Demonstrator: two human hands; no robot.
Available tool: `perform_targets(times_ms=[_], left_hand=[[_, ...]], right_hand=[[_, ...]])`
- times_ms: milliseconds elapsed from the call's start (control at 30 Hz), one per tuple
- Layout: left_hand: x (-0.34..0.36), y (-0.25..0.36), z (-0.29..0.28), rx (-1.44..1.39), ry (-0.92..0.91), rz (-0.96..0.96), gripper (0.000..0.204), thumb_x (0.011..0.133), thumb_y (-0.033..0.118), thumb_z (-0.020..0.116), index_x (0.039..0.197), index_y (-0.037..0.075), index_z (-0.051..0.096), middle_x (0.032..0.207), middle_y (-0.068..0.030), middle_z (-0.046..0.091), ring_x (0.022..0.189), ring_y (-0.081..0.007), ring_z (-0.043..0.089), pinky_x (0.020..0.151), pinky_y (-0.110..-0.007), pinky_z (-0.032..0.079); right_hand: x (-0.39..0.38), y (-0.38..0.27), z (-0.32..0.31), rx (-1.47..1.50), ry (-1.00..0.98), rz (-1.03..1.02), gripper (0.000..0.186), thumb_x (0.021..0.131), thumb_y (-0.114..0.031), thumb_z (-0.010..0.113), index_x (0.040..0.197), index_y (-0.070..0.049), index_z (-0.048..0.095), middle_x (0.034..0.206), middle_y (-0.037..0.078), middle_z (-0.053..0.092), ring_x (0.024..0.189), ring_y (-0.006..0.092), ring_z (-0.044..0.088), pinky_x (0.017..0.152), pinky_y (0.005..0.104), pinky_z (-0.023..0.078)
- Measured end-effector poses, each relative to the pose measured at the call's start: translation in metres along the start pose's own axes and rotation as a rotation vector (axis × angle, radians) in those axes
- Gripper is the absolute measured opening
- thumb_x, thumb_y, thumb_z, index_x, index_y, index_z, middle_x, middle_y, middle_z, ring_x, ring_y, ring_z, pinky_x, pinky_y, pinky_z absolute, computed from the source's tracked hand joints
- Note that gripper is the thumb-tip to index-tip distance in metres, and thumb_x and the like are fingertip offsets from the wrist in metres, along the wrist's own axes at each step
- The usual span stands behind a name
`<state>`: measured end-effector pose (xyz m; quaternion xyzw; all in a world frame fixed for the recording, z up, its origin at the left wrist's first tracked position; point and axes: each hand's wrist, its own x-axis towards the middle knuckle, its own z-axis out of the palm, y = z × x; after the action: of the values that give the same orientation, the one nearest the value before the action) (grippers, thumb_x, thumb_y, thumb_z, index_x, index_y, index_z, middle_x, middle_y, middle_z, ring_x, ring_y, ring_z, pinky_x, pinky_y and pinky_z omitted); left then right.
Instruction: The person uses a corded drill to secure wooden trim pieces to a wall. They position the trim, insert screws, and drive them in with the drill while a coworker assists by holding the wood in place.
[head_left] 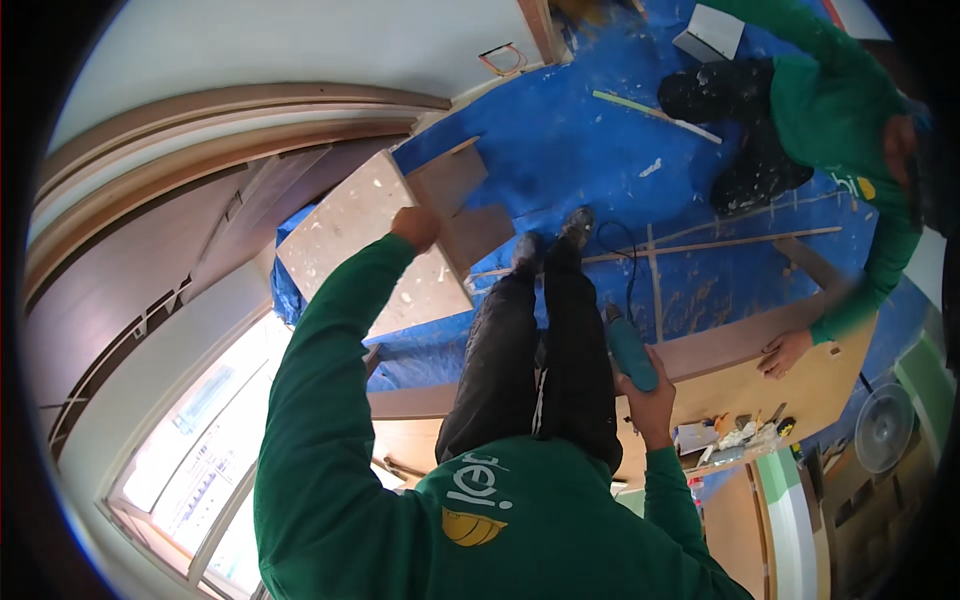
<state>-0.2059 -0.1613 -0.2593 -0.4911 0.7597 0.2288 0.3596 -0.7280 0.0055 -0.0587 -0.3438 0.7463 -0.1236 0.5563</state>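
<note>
My left hand [415,228] is closed at the upper edge of a pale wooden box [375,245] with white spots on its face. Its fingers are curled and partly hidden from me. My right hand [650,400] wraps round the body of a teal corded power tool [632,355], held beside my right leg. From its dark front end a black cord [634,262] loops onto the floor. The tool's exact kind does not show.
Blue sheeting [570,130] covers the floor. At right a co-worker in green [830,110] rests a hand [787,352] on a long wooden board [745,375]. Small tools lie on that board. A clear-bladed fan [884,428] stands far right, and a green strip [655,115] lies ahead.
</note>
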Motion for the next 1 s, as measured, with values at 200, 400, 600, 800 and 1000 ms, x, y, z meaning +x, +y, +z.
perform_targets(times_ms=[200, 400, 600, 800, 1000], left_hand=[[0.042, 0.054, -0.092, 0.022, -0.149, 0.002, 0.026, 0.075, 0.022, 0.087, 0.098, 0.010, 0.084, 0.098, -0.0144, 0.080, 0.098, -0.0343, 0.078, 0.080, -0.048, 0.063], [0.080, 0.096, -0.061, -0.074, 0.069, 0.027, 0.027, 0.078, 0.029, 0.086, 0.100, 0.013, 0.084, 0.097, -0.0113, 0.080, 0.096, -0.0338, 0.078, 0.081, -0.047, 0.062], [0.072, 0.096, -0.073, -0.069, 0.082, -0.091, 0.020, 0.086, 0.027, 0.076, 0.100, 0.014, 0.083, 0.097, -0.0124, 0.080, 0.094, -0.0336, 0.078, 0.081, -0.046, 0.063], [0.125, 0.000, 0.010, -0.156, 0.303, 0.175, 0.045, 0.076, 0.023, 0.084, 0.119, 0.016, 0.076, 0.105, -0.0110, 0.075, 0.100, -0.0339, 0.073, 0.085, -0.049, 0.059], [0.125, 0.039, -0.044, -0.145, 0.057, 0.114, 0.054, 0.078, 0.029, 0.091, 0.126, 0.013, 0.073, 0.124, -0.0163, 0.073, 0.117, -0.0373, 0.068, 0.097, -0.049, 0.054]], right_hand=[[0.014, 0.031, -0.016, 0.076, 0.085, -0.108, 0.073, 0.083, -0.014, 0.083, 0.149, 0.000, 0.056, 0.126, 0.021, 0.073, 0.112, 0.0252, 0.072, 0.100, 0.0385, 0.055], [0.026, 0.039, -0.001, 0.093, 0.138, -0.133, 0.070, 0.082, -0.015, 0.083, 0.145, 0.001, 0.059, 0.126, 0.019, 0.073, 0.114, 0.0263, 0.071, 0.101, 0.0382, 0.054], [0.050, 0.012, 0.023, 0.136, 0.048, -0.275, 0.067, 0.084, -0.015, 0.085, 0.144, 0.002, 0.060, 0.125, 0.018, 0.073, 0.113, 0.0235, 0.070, 0.101, 0.0368, 0.054], [0.048, -0.017, 0.013, 0.146, 0.014, -0.264, 0.063, 0.089, -0.019, 0.085, 0.145, -0.003, 0.059, 0.130, 0.008, 0.071, 0.112, 0.0139, 0.067, 0.095, 0.0328, 0.056], [-0.029, 0.079, -0.052, 0.553, 0.312, 0.079, 0.056, 0.088, -0.016, 0.085, 0.137, -0.003, 0.062, 0.113, 0.008, 0.072, 0.099, 0.0172, 0.070, 0.083, 0.0324, 0.058]])
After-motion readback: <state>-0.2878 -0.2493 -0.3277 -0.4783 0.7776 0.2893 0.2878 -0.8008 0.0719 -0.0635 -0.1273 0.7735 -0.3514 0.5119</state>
